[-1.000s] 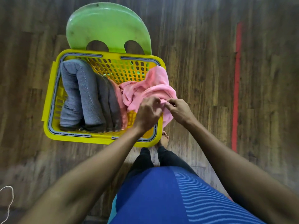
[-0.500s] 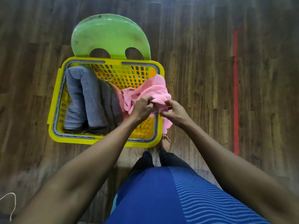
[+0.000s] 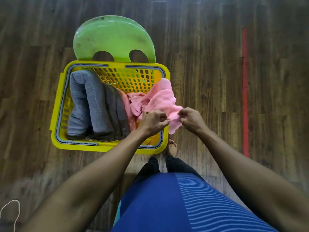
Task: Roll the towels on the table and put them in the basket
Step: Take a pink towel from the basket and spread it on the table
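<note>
**Wooden floor, yellow basket: pink towel pinched at its edge by both hands**

Dark wooden floor [image 3: 209,64] fills the view, and a red line [image 3: 245,91] is seen running along it on the right. A yellow mesh basket [image 3: 107,149] is set in front of a green plastic chair [image 3: 113,36], whose rounded back rises beyond the far rim; green shows through the holes of the far wall.

Grey rolled towels [image 3: 90,101] are packed upright against the left wall of the basket, and darker rolled towels [image 3: 115,111] are pressed beside them toward the middle. A pink towel [image 3: 160,101] lies crumpled and unrolled in the right part of the basket. It is draped over the right rim, and its lower corner hangs outside, near the right front corner.

The near edge of the pink towel is pinched by the left grip [image 3: 153,122], fingers curled tight against the thumb above the right front part of the basket. The same edge is pinched by the right grip [image 3: 192,120], just outside the right rim. The two grips are held close together but apart, with a short stretch of pink cloth between them.

A bare foot [image 3: 172,147] is planted on the floor just beside the front right corner of the basket. A blue striped garment [image 3: 167,203] fills the bottom of the view, and a loop of white cord [image 3: 10,210] lies at the lower left.
</note>
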